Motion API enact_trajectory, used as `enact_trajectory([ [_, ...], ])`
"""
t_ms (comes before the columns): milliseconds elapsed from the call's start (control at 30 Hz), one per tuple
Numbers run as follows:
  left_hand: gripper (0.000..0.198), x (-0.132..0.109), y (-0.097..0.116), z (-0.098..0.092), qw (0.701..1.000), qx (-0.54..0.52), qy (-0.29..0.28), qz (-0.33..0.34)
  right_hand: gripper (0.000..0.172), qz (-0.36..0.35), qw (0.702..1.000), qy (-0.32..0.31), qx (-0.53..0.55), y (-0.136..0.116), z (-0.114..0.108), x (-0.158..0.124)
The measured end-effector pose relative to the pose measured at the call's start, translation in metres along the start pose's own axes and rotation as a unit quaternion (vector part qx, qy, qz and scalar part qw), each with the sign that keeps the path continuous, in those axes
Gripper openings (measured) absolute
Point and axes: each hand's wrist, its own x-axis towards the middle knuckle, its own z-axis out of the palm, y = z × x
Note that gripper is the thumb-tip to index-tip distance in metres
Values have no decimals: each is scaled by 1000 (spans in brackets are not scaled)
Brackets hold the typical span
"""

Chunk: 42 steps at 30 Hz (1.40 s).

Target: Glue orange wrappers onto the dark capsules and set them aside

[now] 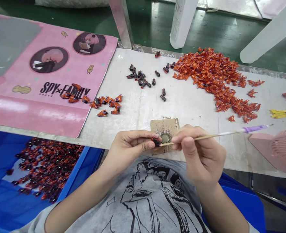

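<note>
Between the thumb and fingers of my left hand (129,145) is a small black and orange figurine part (156,141). My right hand (202,155) pinches a thin wooden stick (220,134) whose far end is white and purple. The stick's tip points left and meets the part, or comes very near it. Just behind the fingers, a small round dish (165,138) with a greenish inside sits on a speckled cardboard piece (157,124). My fingers partly hide the part and the cardboard.
A heap of orange pieces (213,71) covers the back right. Several black pieces (140,77) lie mid-table; orange-black ones (114,105) lie left by a pink printed sheet (60,110). A blue bin (80,168) holds many parts. A pink fan (283,149) stands right.
</note>
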Motion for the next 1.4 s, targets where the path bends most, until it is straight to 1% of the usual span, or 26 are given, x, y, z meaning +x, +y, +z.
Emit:
enact_trajectory([
  [100,24,3,1,0,1000,-9,-6,-6,20,-20,998,1,59,-3,-15,-1],
  [167,22,5,1,-1,1000,-21,-14,-10,20,-52,997,20,57,-4,-28,-3],
  [233,21,7,0,-3,999,-29,-18,-7,21,-97,993,69,6,-2,-44,-4],
  [300,21,9,-3,-6,999,-26,-19,-2,24,-156,977,119,-80,3,-62,-3],
  [367,23,11,-6,-10,1000,-20,-13,4,28,-208,953,125,-180,14,-83,4],
  [433,28,13,-9,-13,1000,-19,-2,8,25,-241,925,74,-283,28,-104,19],
  [467,30,13,-10,-13,1000,-20,1,8,21,-243,912,28,-329,36,-114,30],
  [500,31,13,-9,-14,1000,-21,3,6,15,-248,894,2,-373,45,-122,42],
  [533,31,12,-8,-14,1000,-23,5,2,13,-247,873,-26,-420,54,-128,56],
  [567,31,11,-6,-13,1000,-26,7,0,16,-219,855,-60,-467,62,-132,70],
  [600,30,9,-4,-12,1000,-29,9,0,15,-177,839,-107,-504,71,-133,85],
  [633,29,7,-1,-12,999,-33,12,3,12,-161,831,-133,-515,79,-133,99],
  [667,29,5,2,-11,999,-38,16,7,11,-155,825,-152,-521,86,-132,112],
  [733,30,1,7,-11,999,-46,22,18,17,-148,813,-189,-531,99,-127,131],
  [800,30,0,11,-11,997,-65,22,24,22,-148,800,-216,-540,108,-123,143],
  [867,28,0,16,-11,994,-104,9,25,27,-153,789,-226,-550,113,-121,148],
  [933,26,4,21,-10,989,-145,-19,23,30,-162,785,-219,-557,117,-123,150],
  [1033,25,10,26,-4,980,-192,-51,22,26,-185,786,-200,-555,118,-126,152],
  [1133,28,17,26,5,966,-247,-71,17,21,-210,796,-179,-540,114,-127,153],
  [1233,34,25,24,11,951,-288,-115,4,19,-224,810,-146,-522,111,-128,154],
  [1333,42,34,21,14,945,-303,-126,-2,19,-208,821,-118,-518,112,-131,158],
  [1400,48,37,19,15,945,-305,-120,-2,23,-151,827,-111,-531,114,-132,160],
])
